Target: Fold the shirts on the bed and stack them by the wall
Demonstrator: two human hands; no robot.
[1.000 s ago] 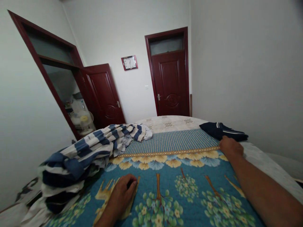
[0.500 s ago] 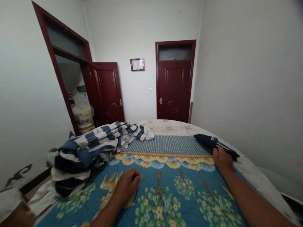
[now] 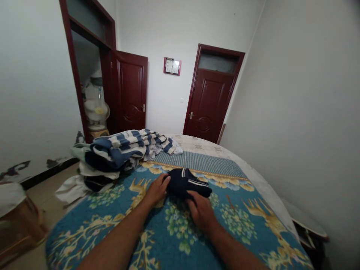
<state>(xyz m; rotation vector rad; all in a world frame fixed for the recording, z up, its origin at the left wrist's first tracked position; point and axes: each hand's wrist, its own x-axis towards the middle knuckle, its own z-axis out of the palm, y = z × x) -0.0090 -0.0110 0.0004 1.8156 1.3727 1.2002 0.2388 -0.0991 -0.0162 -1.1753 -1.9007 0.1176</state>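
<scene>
A folded navy garment (image 3: 180, 182) with white stripes lies on the patterned teal cloth in front of me. My left hand (image 3: 157, 190) grips its left edge, fingers curled over the fabric. At the near right edge, my right hand (image 3: 201, 210) holds it with the thumb on top and the other fingers partly hidden below. Which kind of garment it is cannot be made out in its folded state.
A heap of striped clothes (image 3: 120, 150) lies at the left edge of the round table, some white fabric (image 3: 71, 189) hanging off. The teal cloth (image 3: 112, 232) covers a pale patterned tablecloth (image 3: 197, 140). A chair (image 3: 19, 225) stands at the left; a fan (image 3: 97, 110) shows through the doorway.
The navy garment has moved from the right side of the table to the middle, carried by my right hand. My left hand has come onto its left edge. The view has tilted.
</scene>
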